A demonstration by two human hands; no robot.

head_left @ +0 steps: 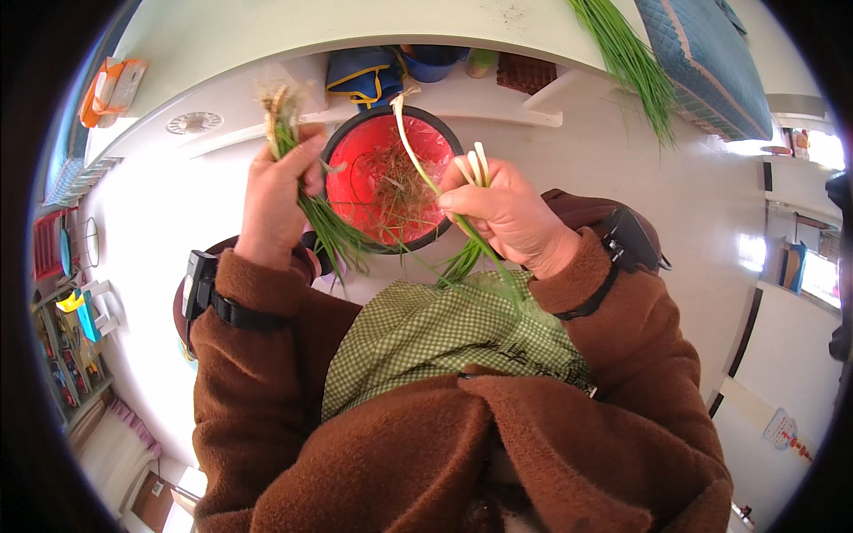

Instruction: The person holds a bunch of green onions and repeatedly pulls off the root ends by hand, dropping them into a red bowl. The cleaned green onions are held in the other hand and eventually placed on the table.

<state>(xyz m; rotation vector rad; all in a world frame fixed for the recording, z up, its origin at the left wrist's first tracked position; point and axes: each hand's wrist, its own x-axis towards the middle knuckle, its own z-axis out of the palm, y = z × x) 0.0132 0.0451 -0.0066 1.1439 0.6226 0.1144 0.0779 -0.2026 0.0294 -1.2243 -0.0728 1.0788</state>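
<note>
My left hand [283,197] is closed around a bunch of scallions [333,229], their dry, rooty ends up and the green leaves hanging toward my lap. Blur softens the root ends. Pinched in my right hand [511,213] are several scallions with clean white stems [480,165]. One longer scallion [407,140] slants from its pale root end over the bucket down through the right thumb and fingers. Between and below both hands stands a red bucket [346,194] with a dark rim, holding dry brownish peelings [398,182]. Green leaves cross its near rim.
Beyond the bucket runs a pale table [355,25]. More scallions [626,62] lie over its edge at right, beside a blue quilted thing [702,62]. Under it are a blue bag with yellow trim [362,75] and a blue basin [433,67]. A green checked apron [426,342] covers my lap.
</note>
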